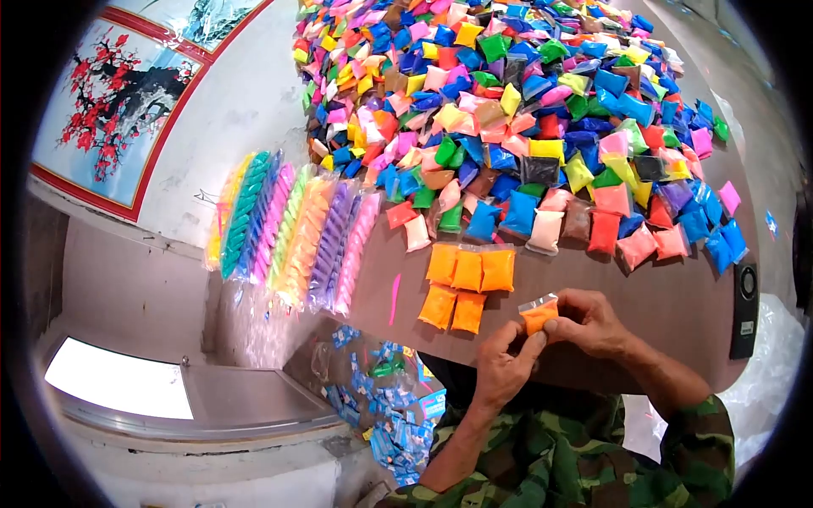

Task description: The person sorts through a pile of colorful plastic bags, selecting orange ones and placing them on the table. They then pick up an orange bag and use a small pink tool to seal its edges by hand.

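Between my two hands is a small orange packet [537, 317] with a clear top edge, held above the near edge of the brown table [389, 292]. My left hand [506, 360] pinches its lower left side. Fingers of my right hand [593, 325] close on its lower right corner. Just left of my hands, several orange packets [468, 271] lie in two rows on the table. A large heap of small packets [508, 110] in many colours covers the far part, with a pink packet [544, 232] and a red packet [604, 232] at its near edge.
Twisted coloured strands in clear bags [296, 229] lie at the table's left. A pink strip [395, 299] rests beside them. A black device [745, 311] sits at the right edge. Blue wrappers [402, 436] litter the floor below. Clear plastic [766, 372] is at the right.
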Available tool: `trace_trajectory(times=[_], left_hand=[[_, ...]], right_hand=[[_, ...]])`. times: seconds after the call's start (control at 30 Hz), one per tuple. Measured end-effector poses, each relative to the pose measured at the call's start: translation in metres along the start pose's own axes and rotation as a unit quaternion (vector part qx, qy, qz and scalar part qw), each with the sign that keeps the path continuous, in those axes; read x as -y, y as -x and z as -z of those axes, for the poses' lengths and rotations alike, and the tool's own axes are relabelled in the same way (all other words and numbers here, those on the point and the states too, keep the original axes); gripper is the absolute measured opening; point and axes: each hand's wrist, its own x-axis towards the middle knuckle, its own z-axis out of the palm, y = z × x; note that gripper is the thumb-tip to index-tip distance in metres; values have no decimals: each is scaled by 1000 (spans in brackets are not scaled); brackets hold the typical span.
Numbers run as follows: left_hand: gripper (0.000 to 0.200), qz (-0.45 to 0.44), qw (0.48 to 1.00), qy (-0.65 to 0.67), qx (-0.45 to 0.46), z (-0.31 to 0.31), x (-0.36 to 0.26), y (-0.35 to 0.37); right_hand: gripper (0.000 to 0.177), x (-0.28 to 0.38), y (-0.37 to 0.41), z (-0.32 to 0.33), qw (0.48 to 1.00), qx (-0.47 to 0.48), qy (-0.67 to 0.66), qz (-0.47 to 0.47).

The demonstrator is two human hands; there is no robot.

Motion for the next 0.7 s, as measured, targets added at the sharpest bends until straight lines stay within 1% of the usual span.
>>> trace_trajectory(times=[0.03, 0.13, 0.23, 0.33, 0.43, 0.53, 0.63, 0.7], left_hand=[[27, 5, 1000, 9, -3, -1, -1, 0], [30, -13, 997, 55, -46, -13, 5, 2], [29, 13, 999, 26, -31, -14, 6, 2], [27, 6, 1000, 2, -29, -10, 2, 1], [26, -29, 998, -62, -11, -2, 11, -4], [26, -20, 998, -51, 7, -3, 16, -2], [26, -14, 1000, 19, 1, -8, 11, 1], [26, -20, 999, 27, -24, -15, -1, 3]], right_hand=[[29, 1, 0, -1, 1000, -3, -5, -4], [26, -2, 0, 0, 999, -19, -12, 25], [27, -1, -1, 2, 1000, -7, -26, 12], [31, 3, -1, 3, 1000, 2, -27, 3], [34, 5, -2, -1, 999, 5, -46, 5], [35, 4, -2, 3, 999, 7, -38, -6], [35, 2, -2, 4, 999, 8, -50, -5], [36, 1, -2, 3, 999, -8, -37, 12]])
